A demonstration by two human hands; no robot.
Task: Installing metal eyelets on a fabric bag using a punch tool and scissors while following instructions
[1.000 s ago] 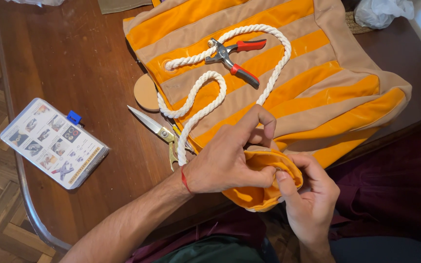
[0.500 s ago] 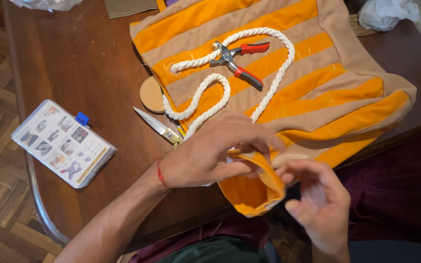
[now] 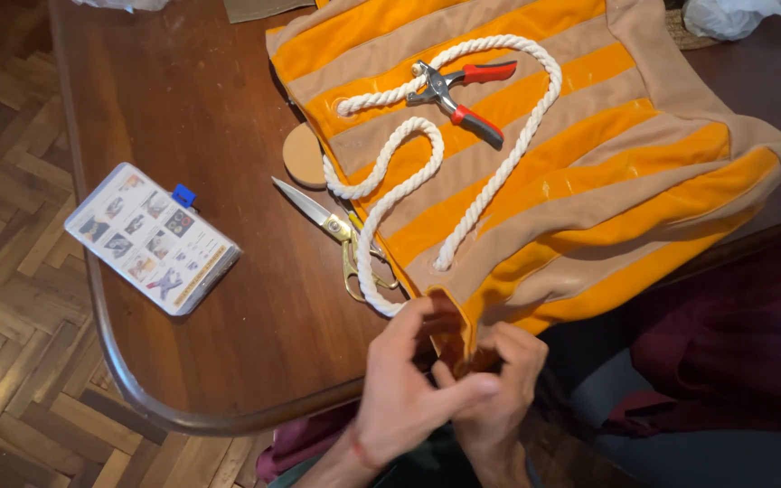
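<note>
Both hands are pinching the striped fabric's corner (image 3: 463, 339) at the table's six o'clock edge: left hand (image 3: 409, 380) and right hand (image 3: 499, 375) gripping it. Keeping the fold taut, away from the rope (image 3: 463, 163) at twelve, seems wise.

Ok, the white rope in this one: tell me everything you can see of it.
The white rope is thick, twisted cord, cotton by the look of it, lying loose in one long loop on the orange and beige striped fabric. It curves round the red-handled pliers, doubles back in a smaller bend off the fabric's edge, and crosses the scissors. One end lies on the fabric; the other runs to the left hand.
</note>
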